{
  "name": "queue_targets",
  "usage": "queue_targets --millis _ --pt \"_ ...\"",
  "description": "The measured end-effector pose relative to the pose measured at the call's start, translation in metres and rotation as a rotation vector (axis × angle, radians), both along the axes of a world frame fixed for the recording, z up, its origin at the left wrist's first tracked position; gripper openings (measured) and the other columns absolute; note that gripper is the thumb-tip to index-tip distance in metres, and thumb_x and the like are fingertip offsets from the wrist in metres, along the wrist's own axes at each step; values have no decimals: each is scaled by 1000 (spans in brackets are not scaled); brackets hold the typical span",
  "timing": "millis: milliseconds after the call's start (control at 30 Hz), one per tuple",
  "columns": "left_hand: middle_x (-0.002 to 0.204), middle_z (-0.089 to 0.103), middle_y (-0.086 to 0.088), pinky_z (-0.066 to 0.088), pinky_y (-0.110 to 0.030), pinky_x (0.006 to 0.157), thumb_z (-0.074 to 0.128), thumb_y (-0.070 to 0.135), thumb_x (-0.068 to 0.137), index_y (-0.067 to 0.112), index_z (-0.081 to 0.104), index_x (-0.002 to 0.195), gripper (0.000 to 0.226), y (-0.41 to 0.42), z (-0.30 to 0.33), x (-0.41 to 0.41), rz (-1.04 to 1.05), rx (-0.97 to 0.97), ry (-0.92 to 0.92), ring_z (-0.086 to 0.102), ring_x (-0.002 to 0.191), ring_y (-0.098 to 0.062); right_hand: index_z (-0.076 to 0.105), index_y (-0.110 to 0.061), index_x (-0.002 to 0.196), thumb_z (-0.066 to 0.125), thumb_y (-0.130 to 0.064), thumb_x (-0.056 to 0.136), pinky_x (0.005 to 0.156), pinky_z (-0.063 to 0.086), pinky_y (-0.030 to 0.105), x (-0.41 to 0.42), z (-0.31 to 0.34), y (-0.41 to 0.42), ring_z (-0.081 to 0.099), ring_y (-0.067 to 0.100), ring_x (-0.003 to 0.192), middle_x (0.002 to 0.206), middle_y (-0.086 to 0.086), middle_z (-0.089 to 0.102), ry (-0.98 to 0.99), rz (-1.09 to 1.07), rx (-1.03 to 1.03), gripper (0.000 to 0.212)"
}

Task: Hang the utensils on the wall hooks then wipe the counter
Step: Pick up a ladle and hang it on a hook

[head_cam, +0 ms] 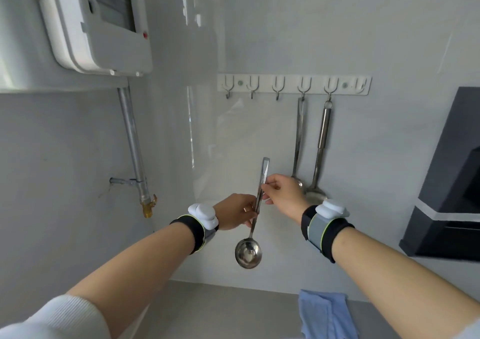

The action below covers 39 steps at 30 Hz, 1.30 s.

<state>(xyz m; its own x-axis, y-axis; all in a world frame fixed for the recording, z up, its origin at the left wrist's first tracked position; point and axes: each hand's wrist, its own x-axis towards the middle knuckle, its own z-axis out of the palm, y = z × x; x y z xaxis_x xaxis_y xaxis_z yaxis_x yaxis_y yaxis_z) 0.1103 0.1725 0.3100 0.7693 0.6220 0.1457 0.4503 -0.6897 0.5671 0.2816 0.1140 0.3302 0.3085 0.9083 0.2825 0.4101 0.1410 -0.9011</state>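
I hold a steel ladle [248, 253] upright in front of the wall, bowl down and handle tip up. My left hand [235, 211] grips the handle's lower part. My right hand [284, 194] pinches the handle higher up. Above them a white hook rail [293, 84] is fixed to the wall. Two steel utensils hang from its right-hand hooks: a slim ladle [298, 141] and a round-handled spoon [320, 146]. The three hooks at the left are bare. A blue cloth [324, 312] lies crumpled on the grey counter [220, 310] below.
A white water heater [98, 24] hangs at the upper left, with a metal pipe [133, 146] and brass valve [148, 206] under it. A black range hood [452, 182] juts out at the right. Both wrists wear black bands with white sensors.
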Motion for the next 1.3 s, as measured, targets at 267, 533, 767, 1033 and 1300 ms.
queue_targets --millis 267,533,767,1033,1300 --pt "98 75 -10 64 -41 81 56 11 96 4 60 98 8 8 59 21 1 -16 -110 79 80 -20 68 -4 96 61 -7 92 56 61 25 8 66 6 69 17 61 83 11 70 7 -64 123 9" --pt "98 76 -12 64 -41 79 57 10 98 0 60 100 10 15 114 39 -5 40 -185 79 80 -22 67 -11 95 63 -8 92 54 60 25 12 125 5 70 22 70 85 4 68 -6 -158 243 6" --pt "96 76 -11 65 -40 77 58 12 98 7 60 94 7 27 131 49 -23 63 -201 79 78 -19 69 -5 104 62 -7 92 67 64 40 19 147 11 72 29 80 94 12 71 -42 -165 253 15" --pt "96 76 -10 65 -41 78 58 9 97 1 60 97 8 39 135 59 -5 74 -196 79 78 -21 69 -10 98 61 -6 91 63 64 38 27 151 24 73 33 82 96 15 71 -24 -176 241 11" --pt "90 75 -13 64 -44 77 56 5 97 -2 56 92 9 48 131 69 -2 41 -252 79 78 -25 71 -5 105 63 -9 91 80 60 51 36 153 40 72 36 86 98 16 71 -108 -207 239 17"
